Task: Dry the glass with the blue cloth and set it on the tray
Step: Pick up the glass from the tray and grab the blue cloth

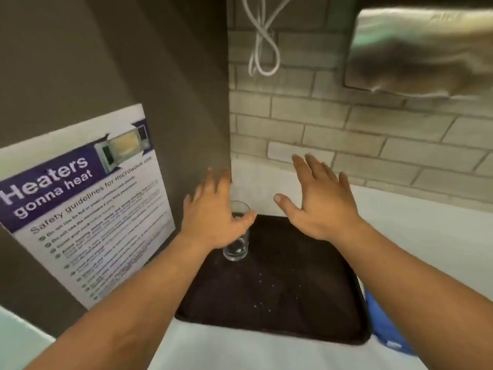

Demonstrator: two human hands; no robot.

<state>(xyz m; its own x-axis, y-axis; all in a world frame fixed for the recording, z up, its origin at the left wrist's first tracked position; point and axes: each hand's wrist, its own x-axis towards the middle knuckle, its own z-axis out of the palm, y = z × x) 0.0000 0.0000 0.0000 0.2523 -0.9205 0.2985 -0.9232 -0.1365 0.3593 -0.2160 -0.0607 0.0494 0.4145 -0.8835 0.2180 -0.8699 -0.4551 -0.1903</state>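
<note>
A clear drinking glass [236,248] stands upright on the far left part of a dark brown tray [288,297]. My left hand [213,217] hovers over the glass with fingers spread, its thumb by the rim, and holds nothing. My right hand [314,198] is raised above the tray's far edge, palm down, fingers apart and empty. The blue cloth [384,327] lies on the counter beside the tray's right edge, partly hidden by my right forearm.
The tray sits on a white counter [426,236] in a corner. A grey panel with a microwave safety poster [88,209] stands close on the left. A brick-tiled wall [346,129] is behind, with a white cable [264,44] hanging and a steel dispenser [421,49] at upper right.
</note>
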